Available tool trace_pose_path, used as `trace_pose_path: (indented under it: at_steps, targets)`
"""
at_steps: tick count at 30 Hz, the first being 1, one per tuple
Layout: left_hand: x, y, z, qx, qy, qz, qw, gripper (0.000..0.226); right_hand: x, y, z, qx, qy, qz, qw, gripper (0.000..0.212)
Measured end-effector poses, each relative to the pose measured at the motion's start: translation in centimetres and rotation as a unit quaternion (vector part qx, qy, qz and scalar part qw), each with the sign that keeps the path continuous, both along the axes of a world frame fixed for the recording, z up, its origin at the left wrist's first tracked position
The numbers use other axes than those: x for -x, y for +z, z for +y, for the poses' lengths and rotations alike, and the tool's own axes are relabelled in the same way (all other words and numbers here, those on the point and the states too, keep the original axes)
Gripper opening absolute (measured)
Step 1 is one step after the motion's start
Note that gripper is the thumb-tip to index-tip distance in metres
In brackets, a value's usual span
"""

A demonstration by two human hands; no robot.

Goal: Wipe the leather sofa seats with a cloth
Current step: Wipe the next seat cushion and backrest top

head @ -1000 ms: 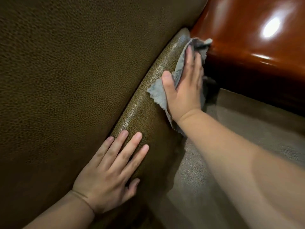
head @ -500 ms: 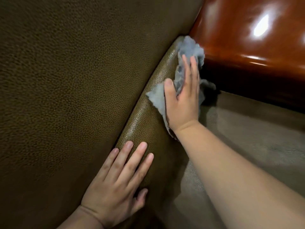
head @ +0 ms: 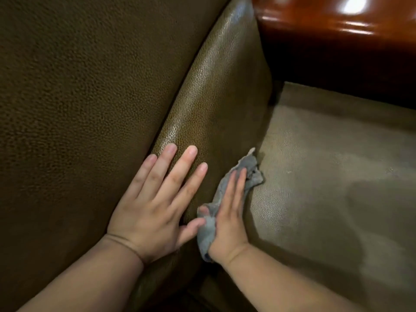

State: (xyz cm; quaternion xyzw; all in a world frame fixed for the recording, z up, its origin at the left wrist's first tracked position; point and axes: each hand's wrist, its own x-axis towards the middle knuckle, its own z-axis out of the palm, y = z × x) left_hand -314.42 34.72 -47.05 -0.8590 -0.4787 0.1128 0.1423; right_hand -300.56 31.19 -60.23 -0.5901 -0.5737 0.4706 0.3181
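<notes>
wiping underway: your right hand [head: 229, 212] presses the grey cloth [head: 209, 230] flat-fingered against the sofa seat's front face [head: 213, 91]; left hand [head: 155, 203] rests flat, released. next, likely sweep onward along unwiped leather.

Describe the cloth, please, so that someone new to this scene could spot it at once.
Start at the brown leather sofa and follow its rounded front edge down towards the two hands. The cloth is pressed against the sofa's front face under the straight fingers of the right hand, beside the left hand. It is the only grey, crumpled, frayed thing among smooth leather and carpet.
</notes>
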Motion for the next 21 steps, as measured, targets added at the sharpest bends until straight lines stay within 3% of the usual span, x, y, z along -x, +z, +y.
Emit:
trace_pose_path:
  at_steps: [2, 5, 7, 9, 13, 16, 18, 19, 21]
  targets:
    - [0.0, 0.0, 0.2, -0.006, -0.006, -0.010, 1.000, 0.085, -0.3, -0.2, 2.2, 0.028, -0.033, 0.032, 0.999, 0.101]
    - [0.1, -0.1, 0.2, -0.005, -0.002, 0.003, 1.000, 0.085, -0.8, -0.1, 8.5, 0.065, -0.164, 0.068, 0.982, 0.099]
    - [0.2, -0.1, 0.2, -0.011, 0.002, 0.006, 1.000, 0.084, 0.2, 0.3, 8.1, 0.053, -0.191, 0.064, 0.978, 0.095]
    - [0.0, 0.1, 0.0, -0.016, -0.001, -0.002, 1.000, 0.082, 1.5, 0.4, 3.3, 0.063, -0.152, 0.009, 0.986, 0.095]
    - [-0.2, 0.2, 0.1, -0.010, 0.002, -0.005, 1.000, 0.077, 3.3, -0.4, -7.4, 0.067, -0.025, -0.013, 0.997, 0.100]
    - [-0.1, 0.1, 0.1, -0.020, 0.003, -0.002, 1.000, 0.077, 2.8, -1.2, -6.5, -0.009, -0.002, -0.069, 0.998, 0.095]
    - [-0.1, 0.1, -0.1, -0.023, 0.002, 0.005, 1.000, 0.077, 3.0, -1.9, -4.2, 0.015, -0.074, -0.005, 0.997, 0.113]
    - [-0.3, 0.2, 0.1, -0.020, 0.005, 0.008, 1.000, 0.078, 3.4, -1.8, -3.4, 0.044, -0.124, 0.023, 0.991, 0.108]
    - [-0.5, 0.1, 0.0, -0.017, 0.009, 0.022, 1.000, 0.078, 5.0, -1.2, -4.0, 0.087, -0.183, -0.010, 0.979, 0.082]
